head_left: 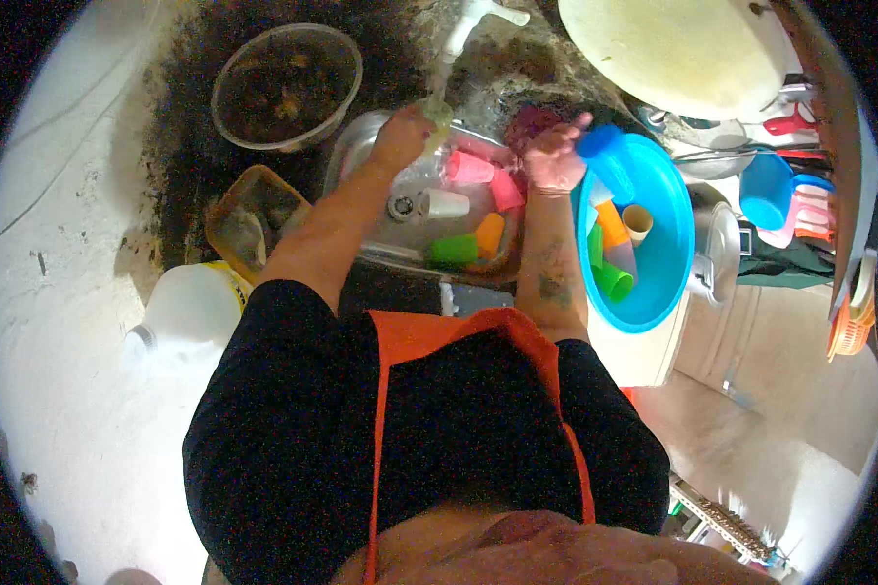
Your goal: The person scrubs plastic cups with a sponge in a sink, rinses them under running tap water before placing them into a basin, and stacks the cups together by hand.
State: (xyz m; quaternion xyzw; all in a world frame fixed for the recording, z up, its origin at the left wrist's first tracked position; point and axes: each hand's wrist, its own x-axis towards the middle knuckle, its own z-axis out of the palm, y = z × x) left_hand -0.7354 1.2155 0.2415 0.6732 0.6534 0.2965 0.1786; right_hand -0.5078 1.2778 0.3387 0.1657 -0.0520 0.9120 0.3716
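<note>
Head view: the round lens edge blacks out the corners, and the picture is grainy and soft. Least clear is the pale green thing [438, 115] at the left hand [403, 136]; glare and blur hide its shape. A reddish mass [532, 127] beside the right hand [556, 158] is also hard to make out, and the left forearm covers part of the sink [415, 182].

Dark, stained stone or concrete surrounds the sink at upper center, beneath a white tap [473, 21]. A round bowl [288, 86] sits at upper left, with a small tub [226, 210] below it and a white jug [190, 310] lower down by the pale wall [59, 390]. Tiled floor [751, 429] shows at lower right.

Both arms reach up the frame from black sleeves. The left fingers are curled against the pale green thing under the tap, seemingly gripping it; how tightly, I cannot tell. The right hand is open, palm showing, fingers spread, with nothing visibly held; a blurred blue cup [607, 151] is just beside it, contact unclear, over the upper end of the blue basin [686, 210].

Pink cups [469, 168], a white cup [446, 204], a green cup [453, 251] and an orange cup [490, 234] lie in the sink; more cups [615, 282] lie in the basin.
</note>
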